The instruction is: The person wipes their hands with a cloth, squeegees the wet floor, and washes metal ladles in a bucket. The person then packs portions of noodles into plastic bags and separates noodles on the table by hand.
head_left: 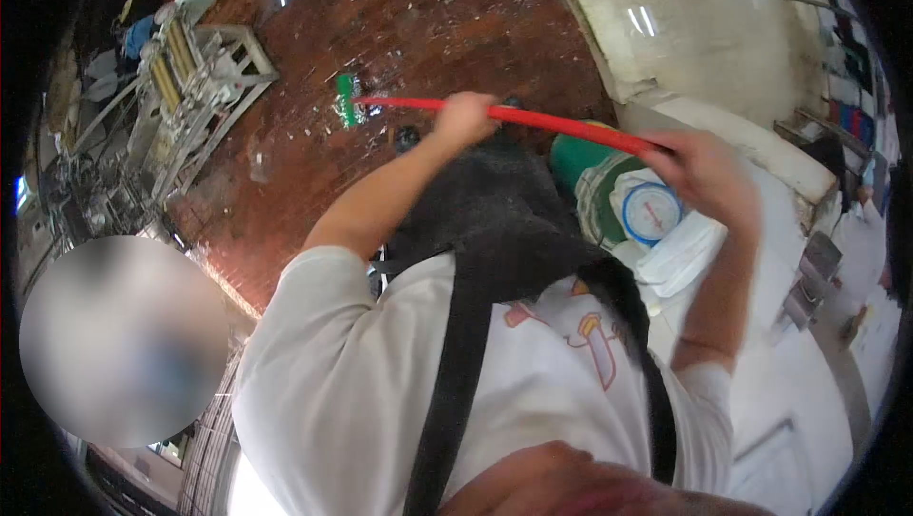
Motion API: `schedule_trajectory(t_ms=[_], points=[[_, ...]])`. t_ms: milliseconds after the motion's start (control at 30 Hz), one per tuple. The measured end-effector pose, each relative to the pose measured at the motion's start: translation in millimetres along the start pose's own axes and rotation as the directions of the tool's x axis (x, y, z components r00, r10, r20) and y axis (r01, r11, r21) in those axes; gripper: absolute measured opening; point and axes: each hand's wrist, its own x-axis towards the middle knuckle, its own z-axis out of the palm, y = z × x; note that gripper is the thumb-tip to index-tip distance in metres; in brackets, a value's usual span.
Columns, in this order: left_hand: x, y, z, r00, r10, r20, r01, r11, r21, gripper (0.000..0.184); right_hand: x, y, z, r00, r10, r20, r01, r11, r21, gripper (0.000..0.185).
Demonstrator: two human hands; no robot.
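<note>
A long-handled floor brush with a red handle [561,122] runs across in front of me. Its small green head [345,99] rests on the wet red-brown floor [418,31]; bristles cannot be made out. My left hand [466,119] is closed around the middle of the handle. Near the handle's upper end, my right hand [704,174] grips it, slightly blurred. Below the right hand stands a green bucket [573,162] with a pale cloth or bag over its side. A round blue-rimmed lid or dial [652,213] lies by it.
A metal machine frame with rollers [176,69] stands at the left. Water and small pale scraps are scattered over the floor. On the right are a low pale ledge [742,140] and a smooth light surface [685,21]. A blurred round patch covers the lower left.
</note>
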Motion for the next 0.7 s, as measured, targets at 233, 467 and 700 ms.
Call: schedule_trajectory(t_ms=[233,467,700], points=[[147.9,295.3,97.9,0.873,0.476,0.102,-0.442,0.863,-0.243,0.025,-167.3,80.2,-118.2,0.823,0.523,-0.220,-0.546,0.837,-0.051,0.032],[167.1,198.8,125.1,0.911,0.413,-0.017,-0.413,0.910,-0.026,0.021,-105.8,162.6,-69.0,0.954,0.283,-0.102,-0.261,0.947,0.187,0.032],[133.1,-97.0,104.6,0.920,0.218,-0.327,-0.017,0.853,0.521,0.031,74.9,132.3,139.6,0.994,-0.060,-0.095,0.070,0.992,0.108,0.036]])
